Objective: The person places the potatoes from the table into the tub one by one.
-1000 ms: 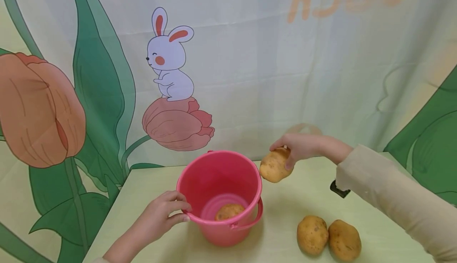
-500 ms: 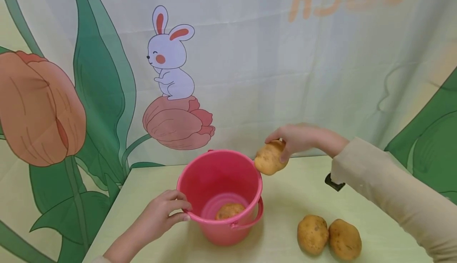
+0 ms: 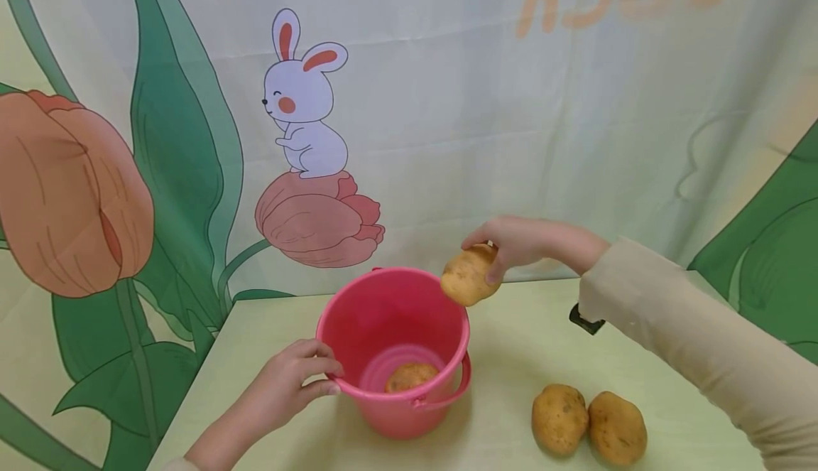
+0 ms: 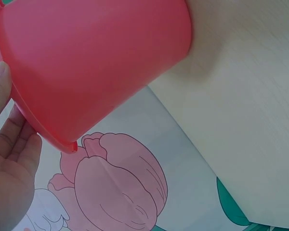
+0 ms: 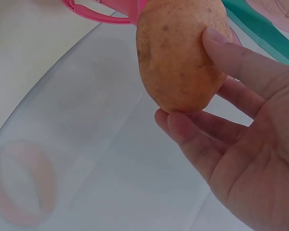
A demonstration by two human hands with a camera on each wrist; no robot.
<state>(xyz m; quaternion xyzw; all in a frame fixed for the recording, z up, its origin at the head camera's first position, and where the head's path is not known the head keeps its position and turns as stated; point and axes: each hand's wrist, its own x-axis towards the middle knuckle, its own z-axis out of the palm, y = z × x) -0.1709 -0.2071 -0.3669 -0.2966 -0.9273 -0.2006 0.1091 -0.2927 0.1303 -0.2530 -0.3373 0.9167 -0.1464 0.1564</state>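
A pink bucket (image 3: 402, 414) stands upright on the table, its handle hanging down on the right side. My left hand (image 3: 297, 382) pinches the bucket's rim at the left; in the left wrist view, thumb and fingers sit on either side of that rim. One potato (image 3: 410, 377) lies on the bucket's bottom. In my right hand (image 3: 514, 244) is another potato (image 3: 471, 275), held between thumb and fingers, and in the head view it overlaps the bucket's right rim. The right wrist view shows this potato (image 5: 180, 57) close up, with the thumb across one side.
Two potatoes, a left one (image 3: 559, 420) and a right one (image 3: 617, 429), lie side by side on the pale table (image 3: 511, 414), right of the bucket. Behind the table's back edge hangs a curtain (image 3: 447, 137) printed with a rabbit and tulips.
My right hand has carried its potato left and slightly up, from beside the bucket to over its right rim. The left hand and the bucket have stayed in place.
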